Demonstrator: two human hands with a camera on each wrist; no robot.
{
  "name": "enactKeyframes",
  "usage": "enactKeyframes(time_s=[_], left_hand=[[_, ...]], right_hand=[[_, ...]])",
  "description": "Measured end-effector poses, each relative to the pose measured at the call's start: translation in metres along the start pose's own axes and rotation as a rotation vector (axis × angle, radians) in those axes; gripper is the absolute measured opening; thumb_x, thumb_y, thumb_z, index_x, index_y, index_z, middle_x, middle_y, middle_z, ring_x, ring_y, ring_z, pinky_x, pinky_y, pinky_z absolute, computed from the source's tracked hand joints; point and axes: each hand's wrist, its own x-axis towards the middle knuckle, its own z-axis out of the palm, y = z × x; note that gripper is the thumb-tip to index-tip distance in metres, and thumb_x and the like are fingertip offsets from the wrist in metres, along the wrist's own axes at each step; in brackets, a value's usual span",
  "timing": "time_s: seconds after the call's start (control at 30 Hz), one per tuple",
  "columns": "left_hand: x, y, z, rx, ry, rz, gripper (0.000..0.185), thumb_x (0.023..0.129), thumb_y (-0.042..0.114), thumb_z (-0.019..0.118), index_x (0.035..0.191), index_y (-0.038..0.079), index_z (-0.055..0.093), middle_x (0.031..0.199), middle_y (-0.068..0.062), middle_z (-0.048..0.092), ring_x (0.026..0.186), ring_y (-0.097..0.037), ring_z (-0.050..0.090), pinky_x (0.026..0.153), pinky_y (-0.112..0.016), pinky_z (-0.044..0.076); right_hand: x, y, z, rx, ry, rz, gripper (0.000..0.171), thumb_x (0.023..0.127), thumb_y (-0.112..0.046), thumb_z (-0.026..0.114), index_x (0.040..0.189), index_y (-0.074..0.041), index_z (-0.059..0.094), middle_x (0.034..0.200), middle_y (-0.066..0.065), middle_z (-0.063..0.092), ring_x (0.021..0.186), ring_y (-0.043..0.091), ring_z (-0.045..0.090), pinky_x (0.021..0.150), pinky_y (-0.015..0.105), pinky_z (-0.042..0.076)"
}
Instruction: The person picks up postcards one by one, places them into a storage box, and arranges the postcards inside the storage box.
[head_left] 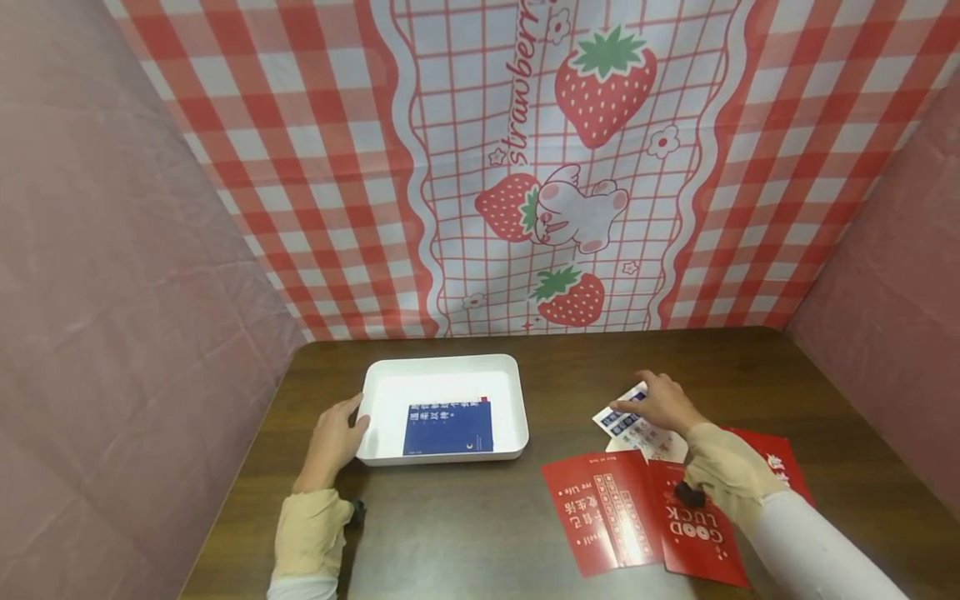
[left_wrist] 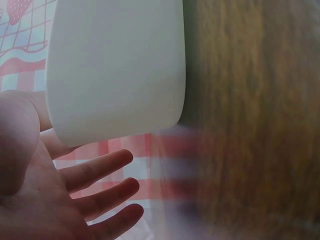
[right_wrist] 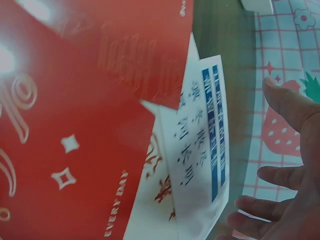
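Note:
A white tray [head_left: 517, 392] sits on the dark wooden table [head_left: 465, 525] with a blue card [head_left: 448, 427] lying flat inside it. My left hand [head_left: 358, 414] rests against the tray's near left corner. In the left wrist view its fingers [left_wrist: 100, 172] are straight beside the tray's wall [left_wrist: 115, 70]. My right hand [head_left: 637, 398] is spread over a white card with blue print [head_left: 624, 417]. In the right wrist view, the hand [right_wrist: 265, 150] stays open and holds nothing, next to that card [right_wrist: 200, 160]. Whether it touches the card is unclear.
Red envelopes [head_left: 600, 521] lie fanned on the table under my right forearm, one printed GOOD LUCK [head_left: 701, 525] and another further right [head_left: 780, 471]. A strawberry-print cloth [head_left: 570, 167] backs the table, and pink walls [head_left: 112, 292] close both sides.

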Motion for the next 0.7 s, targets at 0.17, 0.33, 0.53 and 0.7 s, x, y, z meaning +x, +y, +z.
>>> enactKeyframes(time_s=[0.17, 0.33, 0.53, 0.7], left_hand=[[0.0, 0.0, 0.0, 0.005, -0.01, -0.008, 0.049, 0.094, 0.016, 0.054, 0.14, -0.001, 0.049, 0.138, -0.03, 0.052, 0.13, -0.048, 0.046, 0.11, -0.058, 0.035], [-0.001, 0.0, -0.001, 0.002, -0.011, -0.005, 0.048, 0.094, 0.015, 0.054, 0.14, -0.001, 0.049, 0.138, -0.03, 0.052, 0.13, -0.048, 0.046, 0.11, -0.058, 0.036], [-0.001, 0.0, -0.001, 0.003, -0.009, -0.004, 0.048, 0.094, 0.015, 0.054, 0.14, -0.001, 0.05, 0.138, -0.03, 0.052, 0.129, -0.048, 0.047, 0.109, -0.058, 0.037], [0.0, 0.0, -0.001, 0.004, -0.011, -0.01, 0.049, 0.094, 0.016, 0.054, 0.14, -0.001, 0.05, 0.138, -0.03, 0.052, 0.129, -0.048, 0.047, 0.109, -0.059, 0.037]], right_hand=[[-0.001, 0.009, 0.002, -0.023, -0.018, 0.025, 0.092, 0.078, -0.046, 0.075, 0.137, 0.015, 0.039, 0.125, 0.04, 0.048, 0.116, 0.054, 0.046, 0.095, 0.065, 0.042], [-0.005, 0.014, 0.003, -0.015, -0.07, 0.086, 0.099, 0.077, -0.05, 0.077, 0.139, 0.014, 0.034, 0.121, 0.037, 0.048, 0.11, 0.05, 0.048, 0.089, 0.061, 0.047], [-0.009, 0.018, 0.004, -0.036, -0.092, 0.127, 0.101, 0.074, -0.053, 0.078, 0.139, 0.012, 0.034, 0.115, 0.034, 0.05, 0.105, 0.047, 0.049, 0.086, 0.06, 0.047], [-0.012, 0.02, 0.004, -0.024, -0.091, 0.148, 0.103, 0.071, -0.055, 0.079, 0.138, 0.009, 0.034, 0.115, 0.033, 0.049, 0.104, 0.046, 0.048, 0.087, 0.063, 0.044]])
